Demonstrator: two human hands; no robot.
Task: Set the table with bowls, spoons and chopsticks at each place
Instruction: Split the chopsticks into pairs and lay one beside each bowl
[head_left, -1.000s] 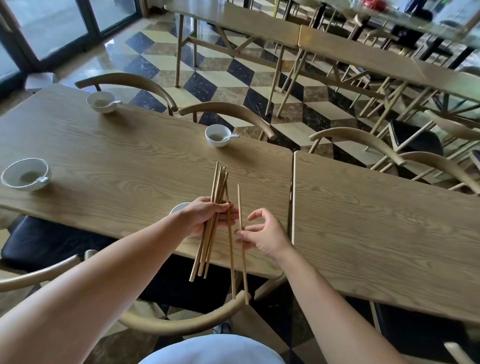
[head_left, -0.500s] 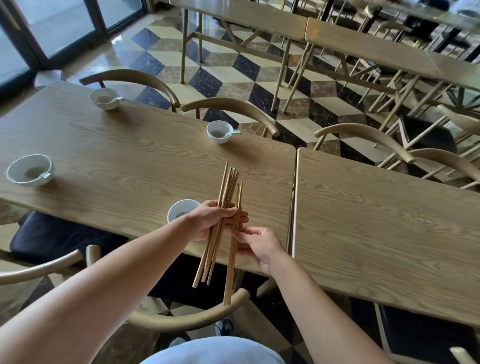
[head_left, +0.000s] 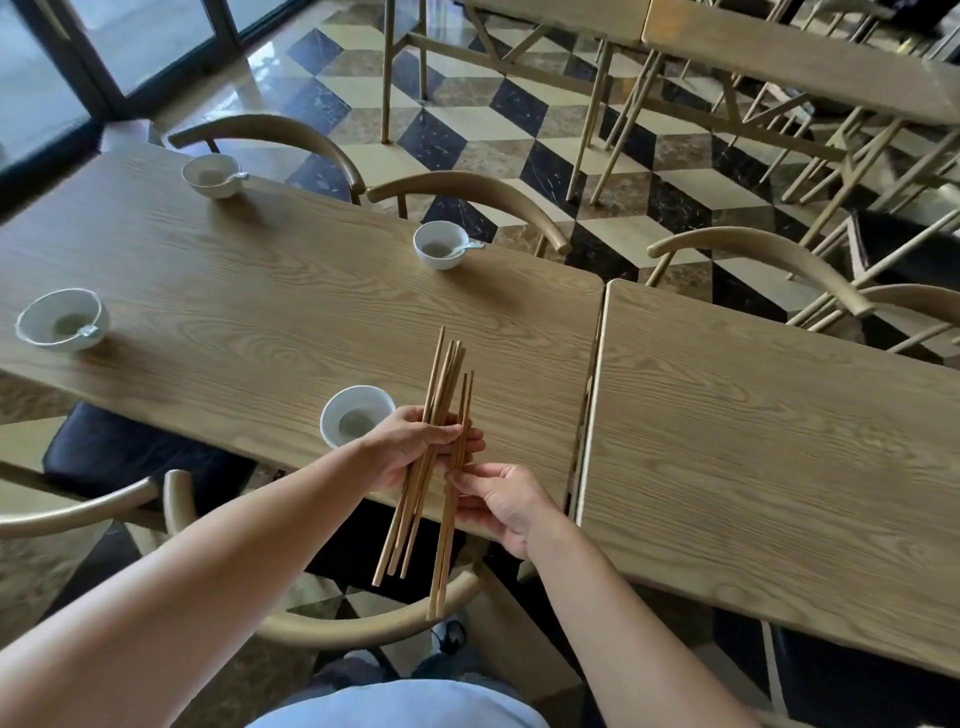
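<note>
My left hand (head_left: 410, 447) grips a bundle of several wooden chopsticks (head_left: 439, 395) over the near edge of the left wooden table (head_left: 260, 291). My right hand (head_left: 501, 501) pinches a pair of chopsticks (head_left: 448, 551) held parallel, just right of the bundle. A white bowl (head_left: 356, 415) sits right beside my left hand. Three more white bowls with spoons stand on this table: a near-left bowl (head_left: 62, 319), a far-left bowl (head_left: 212, 175) and a far-middle bowl (head_left: 441, 245).
A second wooden table (head_left: 779, 441) butts against the first on the right, with a narrow gap between them. Curved-back wooden chairs (head_left: 467, 192) line both long sides; one chair back (head_left: 332, 629) is just below my hands. More tables and chairs stand behind on the chequered floor.
My right hand has brought its two separated chopsticks together into a pair and moved them up against the bundle in my left hand. The view has tilted down slightly.
</note>
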